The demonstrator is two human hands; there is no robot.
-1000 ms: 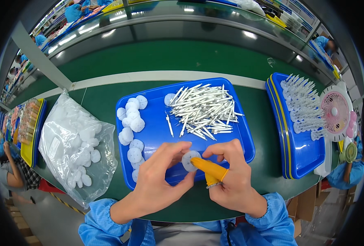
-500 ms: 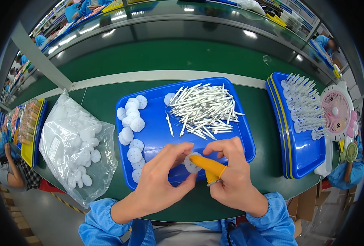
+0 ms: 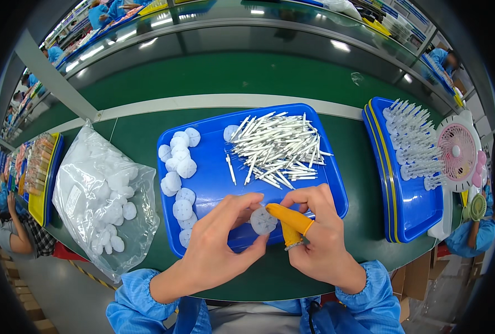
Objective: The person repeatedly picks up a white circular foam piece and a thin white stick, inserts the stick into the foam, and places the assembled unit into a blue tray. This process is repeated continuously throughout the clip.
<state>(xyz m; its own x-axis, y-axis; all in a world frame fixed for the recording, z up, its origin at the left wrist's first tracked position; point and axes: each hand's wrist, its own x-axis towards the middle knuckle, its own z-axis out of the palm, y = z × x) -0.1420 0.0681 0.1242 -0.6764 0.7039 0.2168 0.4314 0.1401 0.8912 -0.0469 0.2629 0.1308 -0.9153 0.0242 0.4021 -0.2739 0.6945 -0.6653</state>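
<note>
Over the near edge of the blue tray, my left hand grips a thin, round white disc by its edge, between thumb and fingers. Faint lines or slits mark the disc's face. My right hand wears yellow finger covers on its index finger and thumb, bent together at the disc's right edge. What lies between those two fingertips is hidden. Farther back in the tray is a heap of slim white sticks with grey parts. More white discs lie along the tray's left side.
On the left, a clear plastic bag holds many white discs. To the right, stacked blue and yellow trays carry rows of assembled white pieces, beside a pink fan. A metal post rises at the back left. Other people sit at the sides.
My right index finger has drawn back from across the disc to its right edge, uncovering more of the disc's face. My left hand has stayed in place.
</note>
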